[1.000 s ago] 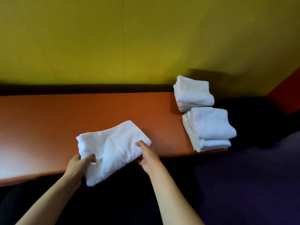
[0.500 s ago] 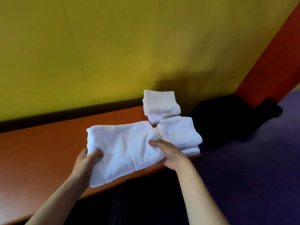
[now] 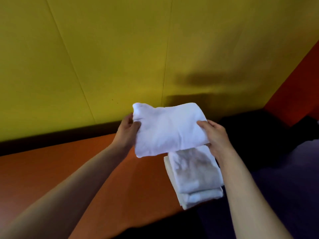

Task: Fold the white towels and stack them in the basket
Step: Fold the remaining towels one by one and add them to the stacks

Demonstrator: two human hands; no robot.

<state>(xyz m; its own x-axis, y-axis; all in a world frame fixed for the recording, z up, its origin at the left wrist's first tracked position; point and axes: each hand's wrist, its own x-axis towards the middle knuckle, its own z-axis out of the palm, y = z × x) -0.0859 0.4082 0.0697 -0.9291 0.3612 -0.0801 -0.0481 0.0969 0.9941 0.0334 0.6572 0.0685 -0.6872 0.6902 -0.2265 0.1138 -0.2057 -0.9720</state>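
Observation:
A folded white towel (image 3: 168, 129) hangs in the air above the right end of the orange table (image 3: 51, 169). My left hand (image 3: 126, 130) grips its left edge, thumb on top. Its right edge is held by my right hand (image 3: 216, 135) in the same way. Just below it on the table lies a stack of folded white towels (image 3: 194, 175), reaching to the table's right end. The second stack seen earlier near the wall is hidden behind the held towel. No basket is in view.
A yellow wall (image 3: 120, 57) rises directly behind the table, with an orange wall (image 3: 296, 90) at the right. Dark purple floor (image 3: 284, 195) lies to the right of the table, and a dark shape (image 3: 255, 135) sits in the corner.
Both hands lifted the folded towel off the table and carried it right and away, over the folded stacks. The view swung right, and the far stack went out of sight behind the towel.

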